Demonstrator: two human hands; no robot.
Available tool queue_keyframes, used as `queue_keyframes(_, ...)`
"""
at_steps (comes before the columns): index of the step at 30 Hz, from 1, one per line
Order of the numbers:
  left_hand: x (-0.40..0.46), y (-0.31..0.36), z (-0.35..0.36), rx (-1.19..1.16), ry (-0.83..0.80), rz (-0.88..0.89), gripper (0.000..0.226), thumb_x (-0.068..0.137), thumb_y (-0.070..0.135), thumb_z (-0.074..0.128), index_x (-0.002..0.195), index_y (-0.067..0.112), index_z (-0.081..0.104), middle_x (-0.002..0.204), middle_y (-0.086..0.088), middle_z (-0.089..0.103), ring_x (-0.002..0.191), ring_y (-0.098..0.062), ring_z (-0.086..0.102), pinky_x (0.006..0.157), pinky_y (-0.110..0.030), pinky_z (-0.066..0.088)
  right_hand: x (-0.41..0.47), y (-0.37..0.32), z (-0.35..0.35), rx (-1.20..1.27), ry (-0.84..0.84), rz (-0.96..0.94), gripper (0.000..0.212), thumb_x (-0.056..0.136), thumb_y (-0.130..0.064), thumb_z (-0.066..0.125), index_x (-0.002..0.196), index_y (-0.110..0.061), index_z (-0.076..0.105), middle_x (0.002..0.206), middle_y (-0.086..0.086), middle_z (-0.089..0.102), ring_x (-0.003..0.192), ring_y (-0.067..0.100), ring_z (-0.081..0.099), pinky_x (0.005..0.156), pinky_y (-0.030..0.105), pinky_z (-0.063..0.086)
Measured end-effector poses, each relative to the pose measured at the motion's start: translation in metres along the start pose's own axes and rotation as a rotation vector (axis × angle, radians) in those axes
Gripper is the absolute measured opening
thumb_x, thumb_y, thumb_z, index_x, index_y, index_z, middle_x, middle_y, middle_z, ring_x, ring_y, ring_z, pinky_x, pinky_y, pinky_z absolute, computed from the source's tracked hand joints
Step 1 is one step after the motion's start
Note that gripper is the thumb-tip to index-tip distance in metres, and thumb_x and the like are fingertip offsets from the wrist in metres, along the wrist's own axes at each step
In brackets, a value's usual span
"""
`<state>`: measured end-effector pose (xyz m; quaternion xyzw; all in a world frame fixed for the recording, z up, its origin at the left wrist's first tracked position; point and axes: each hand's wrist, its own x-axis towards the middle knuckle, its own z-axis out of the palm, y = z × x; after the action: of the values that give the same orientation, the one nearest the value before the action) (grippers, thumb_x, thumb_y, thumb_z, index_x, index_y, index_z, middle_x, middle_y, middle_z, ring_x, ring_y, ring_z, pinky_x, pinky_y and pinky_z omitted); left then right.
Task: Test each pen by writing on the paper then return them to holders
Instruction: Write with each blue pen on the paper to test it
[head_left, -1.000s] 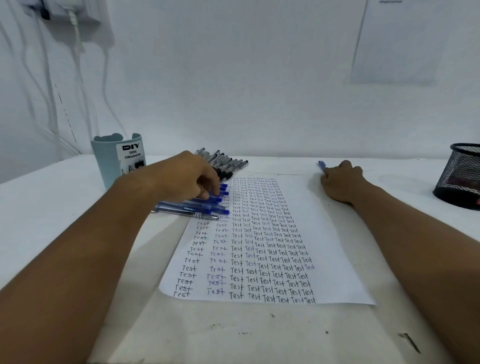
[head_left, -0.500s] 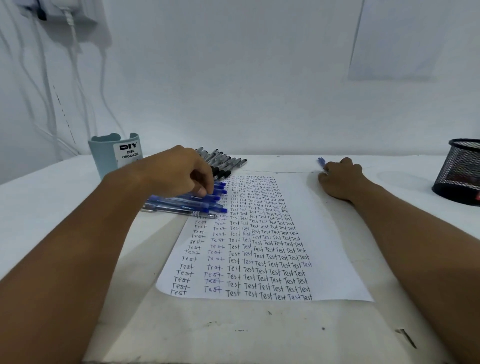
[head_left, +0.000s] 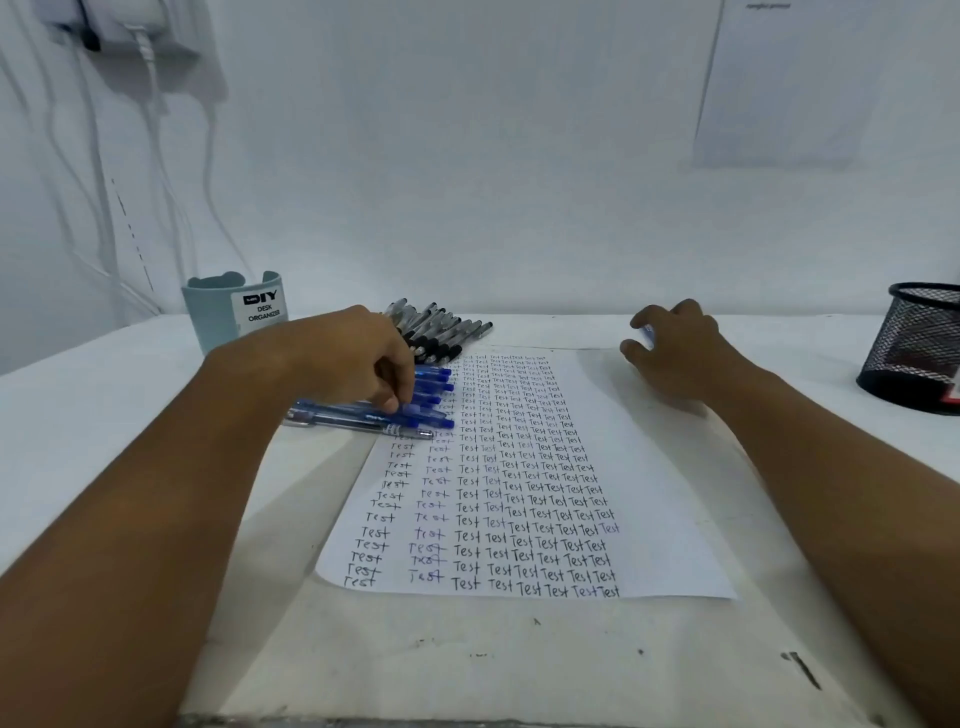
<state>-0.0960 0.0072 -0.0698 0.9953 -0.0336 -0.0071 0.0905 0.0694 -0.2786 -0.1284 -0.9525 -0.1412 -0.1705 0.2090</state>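
Note:
A white paper (head_left: 649, 467) covered in columns of the handwritten word "Test" lies in the middle of the table. A row of blue pens (head_left: 431, 387) lies across its upper left edge, with black pens (head_left: 441, 332) fanned out behind them. My left hand (head_left: 353, 364) hangs over the blue pens, fingers curled down and fingertips touching them; whether it grips one is hidden. My right hand (head_left: 675, 348) is raised just above the table at the paper's upper right corner. Its fingers are curled round a blue pen (head_left: 647, 332), only a bit of which shows.
A pale blue desk organizer (head_left: 218, 317) stands at the back left, behind my left forearm. A black mesh holder (head_left: 914, 348) stands at the right edge. White cables hang down the wall at the left. The table (head_left: 519, 660) has dark scuff marks near its front edge.
My right hand has lifted off the table and curled round the blue pen that lay under it. My left hand has slid slightly back along the blue pens.

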Motion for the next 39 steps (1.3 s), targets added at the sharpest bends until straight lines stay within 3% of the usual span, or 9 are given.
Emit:
queue_keyframes(3, -0.001, 0.000, 0.000, -0.030, 0.071, 0.059, 0.015, 0.088, 0.015, 0.067, 0.087, 0.030, 0.070, 0.084, 0.014, 0.070, 0.081, 0.000, 0.063, 0.069, -0.015, 0.041, -0.003, -0.008, -0.005, 0.083, 0.002, -0.079, 0.036, 0.094, -0.033, 0.056, 0.128, -0.019, 0.055, 0.124, 0.015, 0.050, 0.122, 0.031, 0.044, 0.094, 0.034, 0.038)
queue_keyframes(7, 0.002, 0.005, 0.002, -0.082, 0.218, 0.130, 0.015, 0.092, 0.018, 0.061, 0.090, 0.032, 0.063, 0.093, 0.010, 0.065, 0.084, -0.006, 0.060, 0.071, -0.021, 0.046, -0.015, -0.031, -0.017, 0.244, 0.002, -0.217, 0.018, 0.093, -0.026, 0.061, 0.110, -0.023, 0.063, 0.104, -0.001, 0.062, 0.091, 0.014, 0.055, 0.074, 0.022, 0.037)
queue_keyframes(11, 0.008, 0.014, 0.007, -0.105, 0.343, 0.191, 0.011, 0.094, 0.017, 0.058, 0.101, 0.022, 0.064, 0.097, 0.010, 0.060, 0.090, -0.008, 0.058, 0.075, -0.022, 0.046, -0.032, -0.060, -0.026, 0.604, -0.165, -0.245, 0.007, 0.089, -0.021, 0.067, 0.096, -0.021, 0.068, 0.077, -0.006, 0.069, 0.068, 0.011, 0.062, 0.066, 0.030, 0.048)
queue_keyframes(15, 0.012, 0.023, 0.012, -0.133, 0.462, 0.266, 0.013, 0.092, 0.017, 0.061, 0.104, 0.015, 0.067, 0.096, 0.005, 0.062, 0.086, -0.007, 0.061, 0.075, -0.018, 0.049, -0.045, -0.081, -0.031, 0.817, -0.276, -0.296, 0.008, 0.090, -0.009, 0.066, 0.096, -0.004, 0.069, 0.080, 0.007, 0.070, 0.068, 0.013, 0.058, 0.057, 0.026, 0.044)
queue_keyframes(22, 0.010, 0.036, 0.017, -0.377, 0.525, 0.286, 0.007, 0.087, 0.012, 0.068, 0.089, 0.016, 0.063, 0.080, 0.001, 0.068, 0.071, -0.013, 0.066, 0.073, -0.035, 0.057, -0.049, -0.089, -0.029, 0.900, -0.321, -0.313, 0.012, 0.092, -0.014, 0.066, 0.097, -0.004, 0.069, 0.083, 0.007, 0.072, 0.068, 0.012, 0.060, 0.057, 0.025, 0.045)
queue_keyframes(27, 0.012, 0.037, 0.021, -0.427, 0.536, 0.300, 0.008, 0.085, 0.011, 0.070, 0.090, 0.011, 0.063, 0.078, 0.001, 0.070, 0.070, -0.010, 0.067, 0.073, -0.034, 0.057, -0.049, -0.090, -0.028, 0.928, -0.326, -0.294, 0.009, 0.092, -0.009, 0.065, 0.096, -0.003, 0.069, 0.081, 0.007, 0.071, 0.067, 0.012, 0.059, 0.057, 0.023, 0.044)
queue_keyframes(34, 0.020, 0.021, 0.026, -0.321, 0.491, 0.198, 0.018, 0.090, 0.027, 0.065, 0.105, 0.018, 0.069, 0.086, 0.006, 0.070, 0.079, -0.013, 0.066, 0.070, -0.022, 0.050, -0.040, -0.075, -0.040, 1.189, -0.192, -0.117, 0.005, 0.090, -0.001, 0.062, 0.089, 0.001, 0.067, 0.079, 0.013, 0.067, 0.063, 0.015, 0.056, 0.058, 0.024, 0.044)
queue_keyframes(37, 0.024, 0.021, 0.029, -0.327, 0.491, 0.184, 0.019, 0.094, 0.033, 0.058, 0.102, 0.020, 0.069, 0.085, 0.003, 0.069, 0.071, -0.013, 0.062, 0.066, -0.030, 0.048, -0.039, -0.068, -0.043, 1.227, -0.177, -0.053, 0.006, 0.091, -0.002, 0.061, 0.088, -0.001, 0.067, 0.078, 0.011, 0.067, 0.064, 0.014, 0.056, 0.061, 0.024, 0.046)
queue_keyframes(39, 0.025, 0.026, 0.031, -0.300, 0.518, 0.204, 0.021, 0.096, 0.033, 0.054, 0.096, 0.017, 0.067, 0.081, -0.001, 0.067, 0.063, -0.010, 0.053, 0.060, -0.024, 0.041, -0.039, -0.068, -0.044, 1.286, -0.179, -0.011, 0.007, 0.091, -0.003, 0.061, 0.089, -0.003, 0.067, 0.077, 0.008, 0.068, 0.064, 0.014, 0.057, 0.062, 0.024, 0.047)
